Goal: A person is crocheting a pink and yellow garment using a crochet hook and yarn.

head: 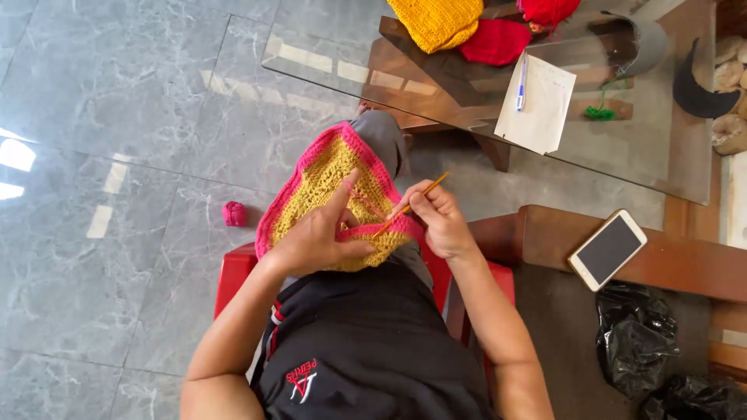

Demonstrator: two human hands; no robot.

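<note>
A crocheted piece [331, 175], mustard yellow with a pink border, lies over my knee. My left hand [319, 237] grips its near edge, index finger raised with a pink yarn strand running over it. My right hand [440, 218] pinches a thin orange crochet hook [412, 202], whose tip pokes into the pink border by my left thumb. A small pink yarn ball [234, 213] rests on the grey tiled floor to the left of the piece.
I sit on a red stool [233, 276]. A glass-topped table [327, 62] ahead carries yellow [437, 22] and red crochet pieces [496, 40], a paper with a pen [537, 101] and green yarn. A phone [607, 249] lies on a wooden ledge; black bags [634, 334] sit below.
</note>
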